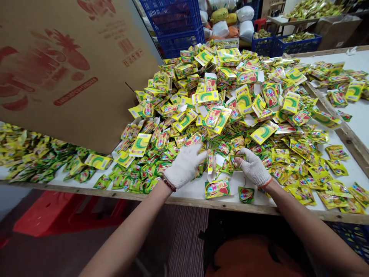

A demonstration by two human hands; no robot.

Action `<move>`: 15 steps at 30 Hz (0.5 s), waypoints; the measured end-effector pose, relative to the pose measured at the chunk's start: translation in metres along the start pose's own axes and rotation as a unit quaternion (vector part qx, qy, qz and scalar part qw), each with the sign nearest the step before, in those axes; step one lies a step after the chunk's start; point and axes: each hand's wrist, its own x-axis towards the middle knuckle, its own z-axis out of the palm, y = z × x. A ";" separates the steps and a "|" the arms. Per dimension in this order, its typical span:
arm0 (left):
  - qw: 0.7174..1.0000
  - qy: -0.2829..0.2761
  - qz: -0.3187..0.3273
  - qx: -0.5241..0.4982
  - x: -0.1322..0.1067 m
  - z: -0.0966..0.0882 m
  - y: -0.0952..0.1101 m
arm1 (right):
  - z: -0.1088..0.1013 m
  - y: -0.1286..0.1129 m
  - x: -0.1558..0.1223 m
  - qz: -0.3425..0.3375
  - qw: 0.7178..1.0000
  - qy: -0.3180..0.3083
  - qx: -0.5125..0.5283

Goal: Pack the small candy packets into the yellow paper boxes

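My left hand, in a white knit glove, is closed on a small yellow candy box with its white flap sticking out at the lower end. To its right, my gloved right hand pinches a small green candy packet between thumb and fingers. Below the hands, another candy box lies flat near the table's front edge. Beside that box rests a single green packet. Loose green packets spread to the left of my left hand, and yellow packets lie right of my right hand.
A high heap of small candy boxes rises behind my hands. A big cardboard carton stands at the left on the white table. A wooden strip crosses the right side. Blue crates and filled sacks are behind.
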 end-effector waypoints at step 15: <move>0.961 -0.076 0.245 0.106 0.046 0.013 0.032 | -0.010 0.014 0.009 0.020 0.994 0.102 0.023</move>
